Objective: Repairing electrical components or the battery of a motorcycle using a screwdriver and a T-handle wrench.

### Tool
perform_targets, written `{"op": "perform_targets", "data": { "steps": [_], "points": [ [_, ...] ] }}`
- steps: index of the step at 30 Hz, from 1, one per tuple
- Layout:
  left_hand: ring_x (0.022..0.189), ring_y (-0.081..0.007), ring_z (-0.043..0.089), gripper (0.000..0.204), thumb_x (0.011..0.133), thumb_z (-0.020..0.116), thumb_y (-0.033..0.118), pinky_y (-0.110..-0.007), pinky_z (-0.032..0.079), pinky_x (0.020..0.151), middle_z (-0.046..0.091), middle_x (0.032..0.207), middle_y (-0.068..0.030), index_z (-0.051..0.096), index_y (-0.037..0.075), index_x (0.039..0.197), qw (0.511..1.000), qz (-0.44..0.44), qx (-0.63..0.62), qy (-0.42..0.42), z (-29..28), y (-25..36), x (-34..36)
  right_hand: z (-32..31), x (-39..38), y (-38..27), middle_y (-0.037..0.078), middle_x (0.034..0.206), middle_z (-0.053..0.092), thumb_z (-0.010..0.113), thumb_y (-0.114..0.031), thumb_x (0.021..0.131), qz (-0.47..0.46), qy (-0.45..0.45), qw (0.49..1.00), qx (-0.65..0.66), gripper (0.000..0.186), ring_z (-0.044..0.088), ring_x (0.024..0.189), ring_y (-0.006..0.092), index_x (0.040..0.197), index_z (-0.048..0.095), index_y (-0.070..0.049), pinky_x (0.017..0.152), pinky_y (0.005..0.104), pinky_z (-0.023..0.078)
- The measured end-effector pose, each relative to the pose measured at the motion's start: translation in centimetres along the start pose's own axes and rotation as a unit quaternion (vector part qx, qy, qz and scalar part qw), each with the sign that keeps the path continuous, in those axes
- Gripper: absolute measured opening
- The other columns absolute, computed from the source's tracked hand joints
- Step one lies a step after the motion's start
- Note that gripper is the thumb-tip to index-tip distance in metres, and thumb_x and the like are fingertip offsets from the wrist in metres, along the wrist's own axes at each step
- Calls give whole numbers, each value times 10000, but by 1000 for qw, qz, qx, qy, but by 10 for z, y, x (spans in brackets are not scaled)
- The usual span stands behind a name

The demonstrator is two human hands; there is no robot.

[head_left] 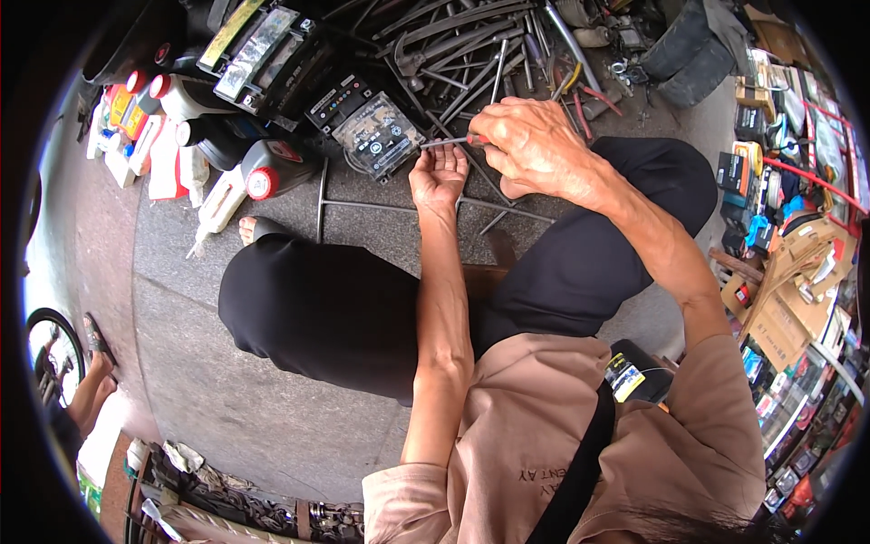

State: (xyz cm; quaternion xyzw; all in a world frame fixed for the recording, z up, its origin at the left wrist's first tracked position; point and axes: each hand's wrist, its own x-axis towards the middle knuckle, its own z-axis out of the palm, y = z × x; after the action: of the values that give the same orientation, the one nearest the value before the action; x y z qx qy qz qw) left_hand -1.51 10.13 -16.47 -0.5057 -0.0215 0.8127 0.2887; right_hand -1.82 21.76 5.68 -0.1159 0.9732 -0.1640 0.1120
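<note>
My right hand (pixel 535 150) is closed around the handle of what looks like a screwdriver (pixel 443 141); its thin metal shaft points left, and a bit of red shows by my fingers. Below the shaft, my left hand (pixel 439 179) is turned palm up with its fingers stretched out. The fingertips lie close under the shaft; whether they touch it I cannot tell. Just left of my fingers lies a black battery (pixel 379 136) with a dirty, scuffed top. The shaft's tip is near its right edge.
Behind the hands lies a heap of metal tools (pixel 453 50), with red-handled pliers (pixel 598 100) at its right. More batteries (pixel 263 63) and oil bottles (pixel 276 168) stand at the left. A metal rod frame (pixel 362 205) lies before me. Shelves of boxed parts (pixel 779 245) line the right.
</note>
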Motion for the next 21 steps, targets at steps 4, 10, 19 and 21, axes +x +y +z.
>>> {"op": "perform_targets", "data": {
  "steps": [4,10,19,21],
  "points": [
    [935,-235,575,209,912,417,172,-439,436,868,615,893,-76,553,25,851,1000,1,-30,-6,0,-1,0,-1,0,0,123,837,610,553,-120,722,30,-39,999,-4,203,581,839,298,875,593,7,718,403,456],
    [883,-241,591,221,901,426,161,-426,446,840,629,860,-86,571,1,855,998,-9,-66,-19,7,-5,-6,4,-5,5,128,868,599,564,-137,731,21,-8,1000,-5,221,571,844,306,901,580,3,739,406,448],
    [870,-260,604,204,883,468,148,-423,464,815,638,826,-91,586,10,790,997,-15,-77,-2,7,-1,-1,9,-8,11,135,862,593,585,-168,743,54,-33,998,7,226,571,827,305,902,589,-7,742,398,449],
    [870,-260,606,207,883,472,152,-424,465,812,641,829,-93,590,10,788,997,-23,-79,-12,6,-1,0,7,-6,10,134,860,594,588,-154,740,51,-35,998,9,232,572,835,302,913,590,0,743,396,449]
  ]
}}
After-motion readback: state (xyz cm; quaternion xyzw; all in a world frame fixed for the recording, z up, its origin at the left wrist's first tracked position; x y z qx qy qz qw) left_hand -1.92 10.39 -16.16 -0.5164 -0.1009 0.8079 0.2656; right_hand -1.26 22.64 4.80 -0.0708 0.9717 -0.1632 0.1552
